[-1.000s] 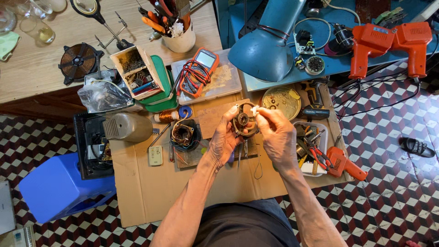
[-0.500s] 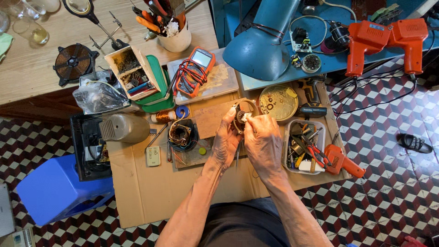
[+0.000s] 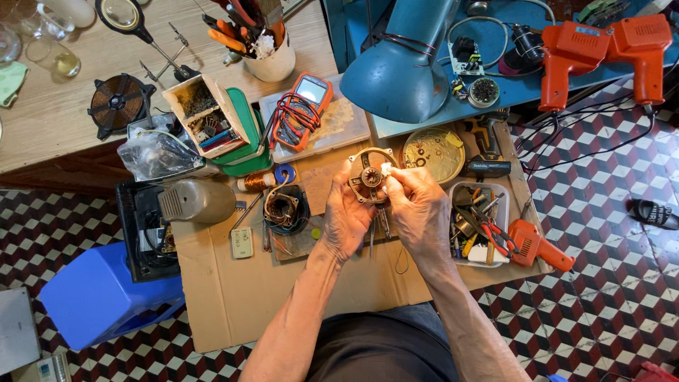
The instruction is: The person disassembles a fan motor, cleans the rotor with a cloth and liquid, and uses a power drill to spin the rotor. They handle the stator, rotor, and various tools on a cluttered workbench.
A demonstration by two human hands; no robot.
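Head view: your left hand [image 3: 348, 216] is wrapped around the round brass-coloured motor part [image 3: 369, 173], held above the cardboard-covered table [image 3: 233, 304], while your right hand [image 3: 419, 205] pinches a small white piece [image 3: 386, 169] against its rim. Just right, a clear tray [image 3: 479, 225] holds pliers and small tools. Farther off, a round tin lid [image 3: 433, 152] carries loose bits, an open box [image 3: 206, 117] holds hardware, and a cup [image 3: 267, 56] is stuffed with screwdrivers.

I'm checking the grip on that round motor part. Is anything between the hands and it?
Nothing visible. The left hand holds the round motor part directly by its rim, and the right hand presses a small white piece against its face.
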